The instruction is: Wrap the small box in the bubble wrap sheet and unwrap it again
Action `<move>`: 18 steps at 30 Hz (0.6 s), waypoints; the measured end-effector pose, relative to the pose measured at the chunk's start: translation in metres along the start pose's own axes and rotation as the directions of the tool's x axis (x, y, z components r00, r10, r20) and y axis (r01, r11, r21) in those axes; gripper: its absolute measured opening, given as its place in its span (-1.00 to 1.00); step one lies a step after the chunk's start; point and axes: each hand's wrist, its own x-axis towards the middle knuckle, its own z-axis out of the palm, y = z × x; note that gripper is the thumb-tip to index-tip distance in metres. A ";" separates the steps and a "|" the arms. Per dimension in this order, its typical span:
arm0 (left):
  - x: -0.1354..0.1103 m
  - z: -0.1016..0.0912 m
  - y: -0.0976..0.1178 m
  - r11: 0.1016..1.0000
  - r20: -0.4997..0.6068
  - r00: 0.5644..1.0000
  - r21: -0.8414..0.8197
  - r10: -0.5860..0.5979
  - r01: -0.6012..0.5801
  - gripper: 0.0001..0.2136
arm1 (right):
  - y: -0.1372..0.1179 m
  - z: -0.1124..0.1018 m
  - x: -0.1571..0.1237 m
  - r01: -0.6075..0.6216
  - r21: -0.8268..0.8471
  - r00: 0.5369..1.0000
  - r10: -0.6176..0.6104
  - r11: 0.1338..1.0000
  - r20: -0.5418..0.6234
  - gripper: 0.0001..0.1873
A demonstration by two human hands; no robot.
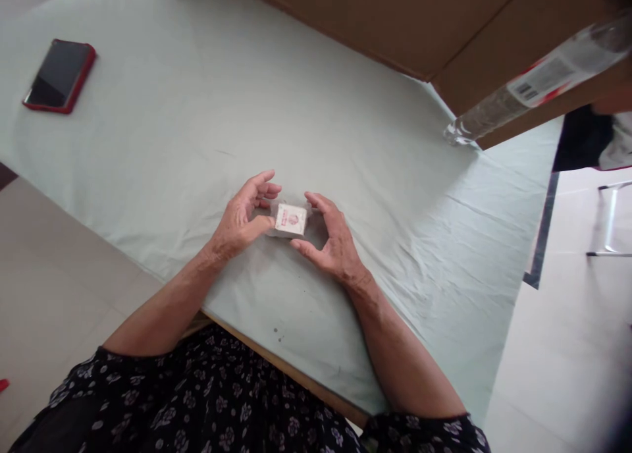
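Observation:
A small white box point(291, 219) with red print lies between my hands on the pale green tablecloth point(247, 97). Clear plastic film point(271, 209) seems to surround it. My left hand point(243, 213) is at the box's left side, fingers apart and curved, with the thumb tip at or touching its left edge. On the other side, my right hand point(334, 239) curves around the box's right end, thumb and fingers spread. Neither hand is closed on the box.
A phone in a red case point(60, 76) lies at the far left of the table. A large brown cardboard box point(375, 18) with a taped, labelled edge stands at the back right. A metal-legged stool or frame point(612, 219) is on the floor at right, near part of another person.

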 end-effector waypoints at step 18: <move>0.007 0.005 0.000 0.967 -0.038 0.985 -0.198 -0.168 0.157 -0.37 | -0.010 -0.008 0.008 -0.038 0.034 0.954 0.046 0.999 -0.295 -0.80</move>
